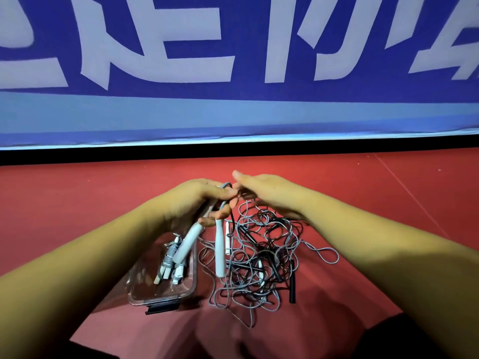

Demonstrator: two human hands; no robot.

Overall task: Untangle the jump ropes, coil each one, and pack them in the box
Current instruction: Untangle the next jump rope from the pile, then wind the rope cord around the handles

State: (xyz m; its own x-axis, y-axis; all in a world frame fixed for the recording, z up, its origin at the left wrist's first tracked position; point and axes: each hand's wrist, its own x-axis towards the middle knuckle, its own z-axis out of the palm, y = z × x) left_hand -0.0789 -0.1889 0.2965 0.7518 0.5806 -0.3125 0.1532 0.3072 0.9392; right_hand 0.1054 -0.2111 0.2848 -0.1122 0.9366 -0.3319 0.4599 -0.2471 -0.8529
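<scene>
My left hand grips two white handles near their tops; they hang lengthwise down toward me, cord ends up. My right hand, fingers loosely straight and holding nothing, reaches in just beside it, above the tangle on the floor, with the box to the left.

Left hand and right hand bare, forearms bare too; dark cloth, perhaps trousers, below.

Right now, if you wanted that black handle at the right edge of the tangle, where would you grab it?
Probably by the near end of the black handle, coming from the right: that end pokes out of the tangled ropes onto bare floor, while its far end runs under the loops.
</scene>
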